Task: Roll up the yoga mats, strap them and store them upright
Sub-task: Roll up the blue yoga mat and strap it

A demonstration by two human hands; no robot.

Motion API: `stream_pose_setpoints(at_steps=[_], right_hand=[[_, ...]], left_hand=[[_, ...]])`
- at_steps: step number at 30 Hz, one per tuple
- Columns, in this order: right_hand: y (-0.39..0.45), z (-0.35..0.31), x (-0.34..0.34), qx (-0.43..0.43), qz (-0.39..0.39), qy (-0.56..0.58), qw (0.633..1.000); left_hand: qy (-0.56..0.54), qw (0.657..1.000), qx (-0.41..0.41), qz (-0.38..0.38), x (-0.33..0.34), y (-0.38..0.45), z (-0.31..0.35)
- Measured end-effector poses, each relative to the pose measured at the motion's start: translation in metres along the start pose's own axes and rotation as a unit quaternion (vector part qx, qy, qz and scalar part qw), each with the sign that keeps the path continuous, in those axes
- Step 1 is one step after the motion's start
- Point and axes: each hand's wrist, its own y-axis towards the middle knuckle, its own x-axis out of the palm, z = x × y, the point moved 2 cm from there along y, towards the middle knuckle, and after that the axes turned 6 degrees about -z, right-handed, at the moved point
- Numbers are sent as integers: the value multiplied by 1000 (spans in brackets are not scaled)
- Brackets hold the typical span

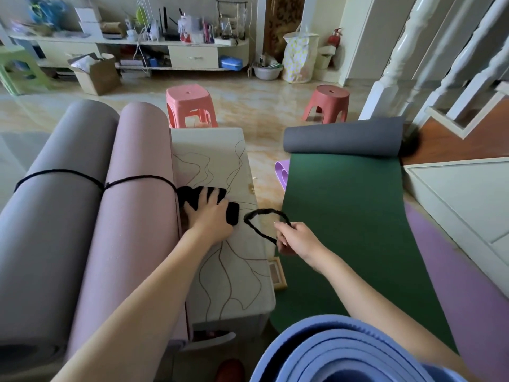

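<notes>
Two rolled mats stand at the left, a grey one [52, 205] and a pink one [135, 205], tied together by a black cord [82, 176]. My left hand [210, 213] rests flat on a pile of black straps [192, 198] lying on a cream patterned table [228, 271]. My right hand [296, 239] pinches a loop of black strap [261, 219] just right of the pile. A rolled blue mat [344, 351] stands close under my right arm. A green mat [344, 230] lies unrolled on the floor, its far end curled over showing grey [341, 139].
A purple mat [451, 271] lies flat to the right of the green one. Two pink stools [190, 106] [327, 102] stand on the tiled floor beyond. A white stair railing [413, 64] and cabinet [462, 194] close the right side. Shelves and a cardboard box [96, 73] line the far wall.
</notes>
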Motion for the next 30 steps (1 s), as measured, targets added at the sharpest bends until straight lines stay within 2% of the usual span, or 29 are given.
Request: stream_pose_setpoints(at_steps=[1,3,5,6,7,8,12,15,18,20,22,23,25,27,30], right_hand=[[-4,-5,-2,9,-8,1,1000],[-14,-13,-4,30,-24,45,998],[-27,-21,-6,36,-35,92,994],[-32,-24,-6,37,-39,103,993],[-38,-27,-8,39,-44,106,993],[-47,-31,-9,35,-49,106,993],[-90,-51,-16,-13,-54,58,997],[-128,-67,-17,-46,-57,16,997],[-164,-81,-15,-50,-117,-2,992],[-184,-88,-14,-54,-131,-18,990],[-203,-93,-15,-37,-145,-10,989],[-213,-95,-16,-28,-153,-12,988],[-229,-94,-23,-24,-139,-45,989],[-244,-87,-35,-43,-93,-99,990],[-266,-65,-53,-54,-74,-62,994]], left_hand=[[-29,998,43,22,-4,-7,8],[-197,974,113,15,-16,-26,29],[-414,897,145,-49,-25,-49,51],[-477,863,154,-66,-28,-57,60],[-501,848,158,-69,-30,-63,67],[-504,845,167,-63,-31,-71,71],[-372,905,204,-21,-42,-99,75],[-351,910,219,-27,-46,-127,80],[-418,873,249,-33,-54,-159,89],[-446,847,284,-53,-59,-179,94],[-463,836,282,-82,-65,-194,96],[-465,840,270,-74,-70,-201,95],[-484,837,252,-38,-75,-208,87],[-541,804,247,-26,-76,-217,75],[-566,780,261,-55,-70,-239,55]])
